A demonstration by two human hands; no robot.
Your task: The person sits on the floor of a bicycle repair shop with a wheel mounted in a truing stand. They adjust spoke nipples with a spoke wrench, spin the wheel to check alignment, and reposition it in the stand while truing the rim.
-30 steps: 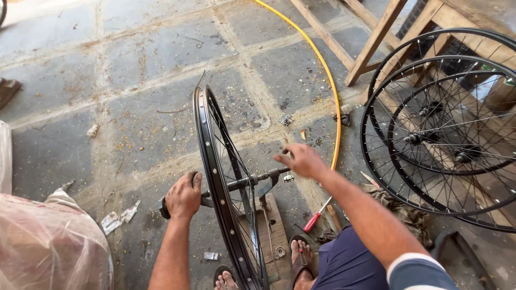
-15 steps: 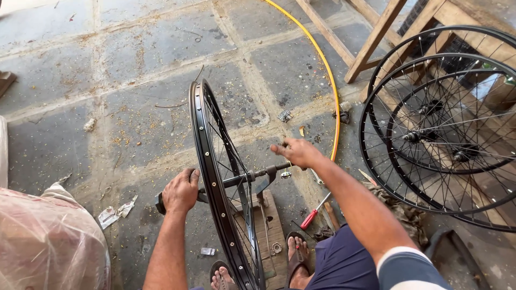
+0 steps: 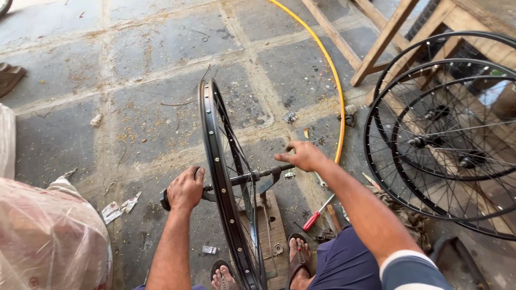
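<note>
- Black metal is what I see first: a bicycle wheel rim [image 3: 215, 177] stands upright on edge between my two hands, its spokes running to the hub
- My left hand [image 3: 186, 188] is wrapped tight around the end of the axle bar [image 3: 252, 176], just left of the rim
- My right hand [image 3: 303, 156] sits on the other side of the rim, fingers curled loosely by the bar's far end; I cannot tell whether it actually grips anything
- Below my right hand a red-handled screwdriver [image 3: 318, 215] lies on the stone floor [image 3: 80, 134], near a wooden block [image 3: 271, 225]
- Beyond my right hand a yellow hose [image 3: 330, 75] curves away
- Further right of that hand, more spoked wheels [image 3: 446, 139] lean against a wooden frame [image 3: 387, 37]
- Left of my left hand sits a clear plastic bag [image 3: 48, 236]
</note>
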